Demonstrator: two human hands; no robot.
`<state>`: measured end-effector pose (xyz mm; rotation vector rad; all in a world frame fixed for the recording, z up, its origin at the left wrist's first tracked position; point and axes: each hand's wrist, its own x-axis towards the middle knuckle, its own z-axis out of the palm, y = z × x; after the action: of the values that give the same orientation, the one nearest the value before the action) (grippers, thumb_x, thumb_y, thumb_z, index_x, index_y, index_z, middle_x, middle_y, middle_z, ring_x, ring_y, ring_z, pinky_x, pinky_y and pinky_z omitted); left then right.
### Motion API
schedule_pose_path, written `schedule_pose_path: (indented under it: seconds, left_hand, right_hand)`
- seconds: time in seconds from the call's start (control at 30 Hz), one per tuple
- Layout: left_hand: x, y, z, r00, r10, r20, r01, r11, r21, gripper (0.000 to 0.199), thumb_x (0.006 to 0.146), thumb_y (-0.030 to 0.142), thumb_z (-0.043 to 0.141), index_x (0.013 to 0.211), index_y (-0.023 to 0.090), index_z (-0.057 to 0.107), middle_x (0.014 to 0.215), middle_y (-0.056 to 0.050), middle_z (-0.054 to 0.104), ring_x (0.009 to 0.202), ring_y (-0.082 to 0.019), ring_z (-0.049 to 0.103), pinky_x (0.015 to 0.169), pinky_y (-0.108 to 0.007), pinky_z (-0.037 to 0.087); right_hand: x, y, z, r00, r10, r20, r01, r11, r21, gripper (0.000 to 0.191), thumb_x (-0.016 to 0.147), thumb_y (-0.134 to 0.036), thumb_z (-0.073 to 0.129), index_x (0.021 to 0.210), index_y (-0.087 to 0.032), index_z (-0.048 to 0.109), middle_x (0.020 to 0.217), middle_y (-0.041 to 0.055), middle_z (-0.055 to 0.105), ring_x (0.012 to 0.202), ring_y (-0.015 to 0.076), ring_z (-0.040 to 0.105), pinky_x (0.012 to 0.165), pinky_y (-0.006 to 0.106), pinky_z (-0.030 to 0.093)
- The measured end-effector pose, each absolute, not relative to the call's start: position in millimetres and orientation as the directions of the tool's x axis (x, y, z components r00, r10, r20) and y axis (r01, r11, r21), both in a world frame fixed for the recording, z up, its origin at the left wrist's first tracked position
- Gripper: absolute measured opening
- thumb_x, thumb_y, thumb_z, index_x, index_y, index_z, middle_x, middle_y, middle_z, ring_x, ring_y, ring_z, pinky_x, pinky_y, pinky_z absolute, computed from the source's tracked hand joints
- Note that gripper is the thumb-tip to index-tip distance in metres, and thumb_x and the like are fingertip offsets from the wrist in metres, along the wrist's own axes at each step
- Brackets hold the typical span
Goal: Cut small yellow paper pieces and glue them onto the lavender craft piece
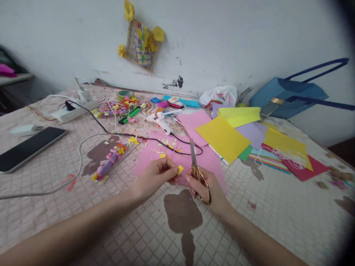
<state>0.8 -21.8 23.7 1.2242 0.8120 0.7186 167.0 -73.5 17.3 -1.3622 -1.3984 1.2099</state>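
Between the thumb and fingers of my left hand (pixel 161 175) is a small yellow paper piece (pixel 180 169). My right hand (pixel 206 186) is closed round the gold handles of a pair of scissors (pixel 193 157), whose blades point up and away from me and look closed. Both hands are over a pink paper sheet (pixel 213 164). Another small yellow piece (pixel 162 156) lies on that sheet just beyond my left hand. To the left rests a purple paper stick (pixel 107 166) decorated with yellow, pink and orange bits.
A white glue gun (pixel 162 122) lies beyond the pink sheet, its black cord (pixel 149 139) crossing the table. Coloured papers (pixel 223 138) spread to the right, near a blue bag (pixel 294 96). On the left are a phone (pixel 30 147), a power strip (pixel 74 112) and a green cutter (pixel 129 115).
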Motion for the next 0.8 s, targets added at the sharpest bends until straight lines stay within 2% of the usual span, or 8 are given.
schedule_pose_path:
  seconds: [0.3, 0.53, 0.67, 0.8]
  left_hand:
    - [-4.1, -15.3, 22.8, 0.49, 0.862, -0.131, -0.141, 0.227, 0.964, 0.018, 0.081, 0.03, 0.058, 0.075, 0.013, 0.053, 0.067, 0.0, 0.058, 0.059, -0.008, 0.052, 0.058, -0.021, 0.041]
    - [-3.5, -10.9, 26.4, 0.477, 0.873, -0.101, -0.211, 0.225, 0.951, 0.018, 0.081, 0.03, 0.058, 0.076, 0.013, 0.054, 0.069, -0.002, 0.06, 0.062, -0.009, 0.054, 0.064, -0.025, 0.044]
    - [2.7, -2.7, 36.2, 0.462, 0.882, -0.093, -0.193, 0.202, 0.96, 0.017, 0.08, 0.029, 0.059, 0.076, 0.013, 0.054, 0.07, -0.002, 0.061, 0.063, -0.01, 0.056, 0.064, -0.025, 0.045]
    - [7.6, 3.8, 44.3, 0.441, 0.894, -0.077, -0.176, 0.17, 0.97, 0.018, 0.078, 0.03, 0.062, 0.075, 0.014, 0.054, 0.078, -0.004, 0.064, 0.072, -0.012, 0.059, 0.071, -0.027, 0.047]
  right_hand:
    - [164.3, -81.5, 15.8, -0.185, 0.98, -0.08, 0.156, -0.051, -0.987, 0.032, 0.089, -0.045, 0.043, 0.072, -0.019, 0.045, 0.052, -0.007, 0.036, 0.047, 0.0091, 0.034, 0.046, 0.023, 0.028]
    - [161.8, -79.1, 13.6, -0.169, 0.982, -0.085, 0.175, -0.055, -0.983, 0.037, 0.086, -0.052, 0.044, 0.068, -0.019, 0.043, 0.051, -0.0072, 0.034, 0.046, 0.0091, 0.033, 0.045, 0.023, 0.027]
    - [165.2, -75.9, 14.9, -0.14, 0.988, -0.062, 0.144, -0.042, -0.989, 0.04, 0.085, -0.054, 0.044, 0.064, -0.02, 0.038, 0.051, -0.0071, 0.033, 0.046, 0.0092, 0.032, 0.045, 0.023, 0.028]
    - [168.2, -74.7, 16.9, -0.137, 0.99, -0.042, 0.169, -0.019, -0.985, 0.041, 0.085, -0.055, 0.043, 0.064, -0.021, 0.037, 0.051, -0.0069, 0.034, 0.045, 0.0093, 0.033, 0.045, 0.023, 0.029]
